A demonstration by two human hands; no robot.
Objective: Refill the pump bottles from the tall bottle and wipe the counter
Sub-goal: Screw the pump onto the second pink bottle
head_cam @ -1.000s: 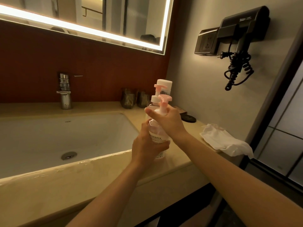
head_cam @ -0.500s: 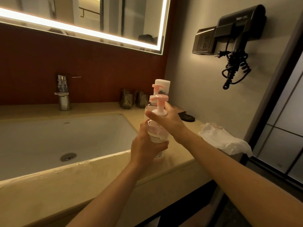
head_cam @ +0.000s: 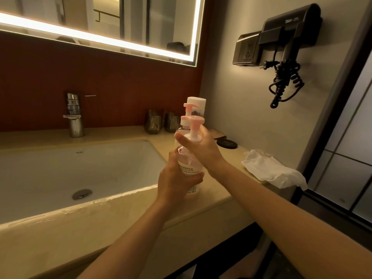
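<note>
Head view. A white label on the front pump bottle is carrying a line of characters with a smaller printed line beneath, both too small to read. The sink is bearing a short grey maker's mark on its back wall. The black hair dryer, on the wall high to the right of the sink, is showing pale lettering. Neither can be made out.

The front pump bottle is clear with a faint pink tint, a white collar and a pink pump head. It is standing upright just right of the sink, near the front edge of the tabletop. The left hand is wrapping its fingers round the bottle's body. The right hand is curling round the white collar under the pump head. Nearer the sink's back right corner, a second pump bottle and the white-capped tall bottle are standing, mostly hidden.

The tabletop is beige stone, shining wet along the sink's front rim. A chrome faucet is rising behind the sink, and two dark glasses are sitting at its back right corner. A black round disc and a crumpled white cloth are lying well to the right of the sink. A lit-edged mirror is hanging above the sink on a dark red wall.
</note>
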